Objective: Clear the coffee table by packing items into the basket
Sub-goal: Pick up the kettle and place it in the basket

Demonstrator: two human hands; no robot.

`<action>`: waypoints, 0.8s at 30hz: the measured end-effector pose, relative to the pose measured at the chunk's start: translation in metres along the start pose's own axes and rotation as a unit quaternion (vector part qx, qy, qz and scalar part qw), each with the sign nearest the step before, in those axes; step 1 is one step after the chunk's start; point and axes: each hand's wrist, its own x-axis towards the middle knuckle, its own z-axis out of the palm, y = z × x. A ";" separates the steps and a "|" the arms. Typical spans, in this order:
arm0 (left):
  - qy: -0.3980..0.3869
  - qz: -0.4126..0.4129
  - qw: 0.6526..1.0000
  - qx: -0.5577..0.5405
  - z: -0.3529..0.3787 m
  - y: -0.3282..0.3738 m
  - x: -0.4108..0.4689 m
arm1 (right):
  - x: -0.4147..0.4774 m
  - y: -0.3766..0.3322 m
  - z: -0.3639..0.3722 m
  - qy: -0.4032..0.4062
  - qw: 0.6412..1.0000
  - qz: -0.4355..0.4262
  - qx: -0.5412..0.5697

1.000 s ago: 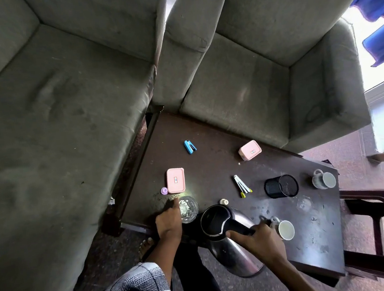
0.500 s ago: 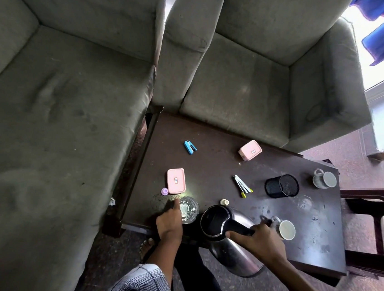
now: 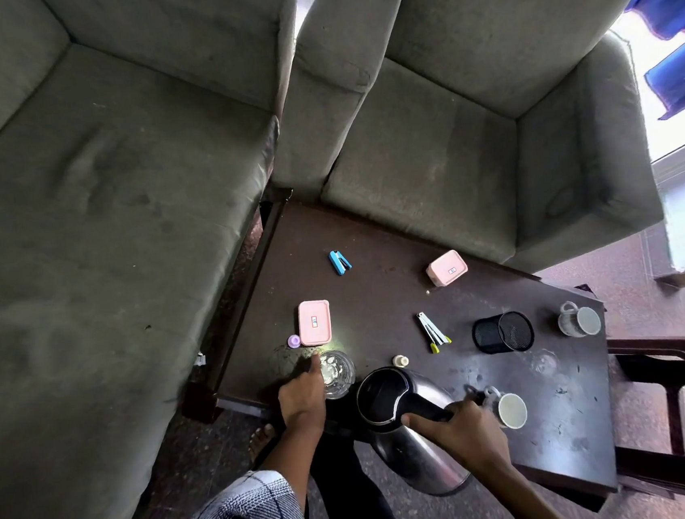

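Note:
My right hand (image 3: 462,432) grips the black handle of a steel kettle (image 3: 409,429) at the near edge of the dark coffee table (image 3: 378,293). My left hand (image 3: 302,396) holds a clear drinking glass (image 3: 338,371) from its left side, index finger along the rim. Two pink boxes lie on the table, one (image 3: 315,322) just beyond the glass and one (image 3: 446,268) further right. A blue stapler (image 3: 339,262), a nail clipper (image 3: 433,331), a black mesh pen cup (image 3: 502,332) on its side and two mugs, one (image 3: 508,408) by my right hand and one (image 3: 578,319) far right, lie about. No basket is in view.
A grey sofa (image 3: 73,203) runs along the table's left side and a grey armchair (image 3: 465,119) stands behind it. A dark wooden stool (image 3: 682,413) is at the right. A small purple cap (image 3: 294,341) and a small white bottle (image 3: 401,361) also sit on the table.

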 end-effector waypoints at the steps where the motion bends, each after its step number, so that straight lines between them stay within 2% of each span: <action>1: 0.001 0.000 1.000 0.001 0.000 0.000 0.000 | 0.000 0.000 0.000 -0.001 1.000 -0.001 0.000; 24: 0.004 0.003 1.000 -0.003 0.002 -0.002 0.002 | -0.002 0.000 0.002 -0.008 1.000 -0.004 -0.024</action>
